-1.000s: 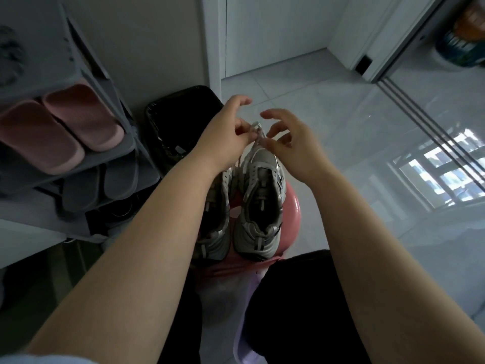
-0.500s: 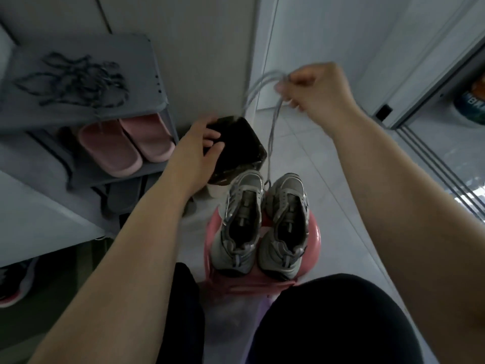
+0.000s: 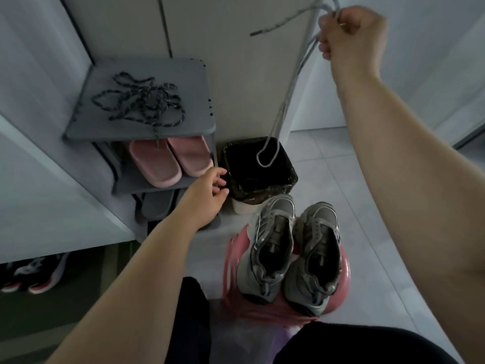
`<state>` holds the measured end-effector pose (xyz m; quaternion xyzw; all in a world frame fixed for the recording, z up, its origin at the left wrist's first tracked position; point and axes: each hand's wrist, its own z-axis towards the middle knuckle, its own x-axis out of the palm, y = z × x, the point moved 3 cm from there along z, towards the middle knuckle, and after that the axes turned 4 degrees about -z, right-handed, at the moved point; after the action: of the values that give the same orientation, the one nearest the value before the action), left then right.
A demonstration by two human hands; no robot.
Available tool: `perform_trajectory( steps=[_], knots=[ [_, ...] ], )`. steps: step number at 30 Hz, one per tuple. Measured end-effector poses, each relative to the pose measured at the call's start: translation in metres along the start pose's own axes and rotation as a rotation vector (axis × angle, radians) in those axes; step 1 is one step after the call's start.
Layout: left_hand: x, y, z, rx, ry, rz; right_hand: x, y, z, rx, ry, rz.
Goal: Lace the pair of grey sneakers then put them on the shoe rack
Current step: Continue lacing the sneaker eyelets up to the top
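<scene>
Two grey sneakers [image 3: 280, 206] sat side by side on a pink stool [image 3: 343, 274], well below the right hand [image 3: 351, 35], whose grip was closed in a fist round a grey lace [image 3: 284, 101] held high. From that grip the lace hung down doubled, its bottom loop dangling just above the open black bin [image 3: 283, 177], while one tipped end stuck out sideways, level with the grip. The left hand [image 3: 207, 195] reached low toward the shoe rack [image 3: 189, 74], its grip loose and empty, fingers spread just beside the bin's rim. Far below and across from the raised grip, a tangle of dark laces [image 3: 139, 103] lay on the rack's top shelf, with pink slippers [image 3: 168, 164] on the shelf under it. Both sneakers looked unlaced from where I stood. The bin seemed the main worry: should the fist slacken, the lace would likely drop straight in. The stool looked small for the pair too, so a careless forearm could tip a shoe to the floor, and the dark tangle might lift as one knot if snatched.
</scene>
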<state>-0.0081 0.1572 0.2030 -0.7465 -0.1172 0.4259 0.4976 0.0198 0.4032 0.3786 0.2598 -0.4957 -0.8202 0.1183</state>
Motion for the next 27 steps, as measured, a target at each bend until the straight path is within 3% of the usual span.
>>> perform_trajectory(
  steps=[5, 9, 11, 17, 22, 27],
  knots=[
    [0.0, 0.004, 0.002, -0.011, 0.024, 0.01, 0.034, -0.046, 0.002, 0.165, 0.083, -0.185],
    [0.002, 0.003, -0.001, -0.016, 0.043, -0.038, 0.054, -0.088, -0.031, 0.467, 0.318, -0.154],
    [-0.004, -0.001, -0.003, -0.016, 0.025, -0.065, 0.063, -0.098, -0.05, 0.486, 0.416, -0.142],
    [-0.067, -0.022, -0.009, 0.127, -0.285, -0.194, 0.11, -0.039, -0.087, 0.053, 0.361, -0.168],
    [-0.13, -0.02, -0.014, 0.207, -0.571, -0.091, 0.153, 0.007, -0.122, -0.366, 0.722, -0.366],
    [-0.146, -0.004, -0.009, 0.144, -0.563, 0.054, 0.183, 0.022, -0.151, -0.655, 0.762, -0.712]
  ],
)
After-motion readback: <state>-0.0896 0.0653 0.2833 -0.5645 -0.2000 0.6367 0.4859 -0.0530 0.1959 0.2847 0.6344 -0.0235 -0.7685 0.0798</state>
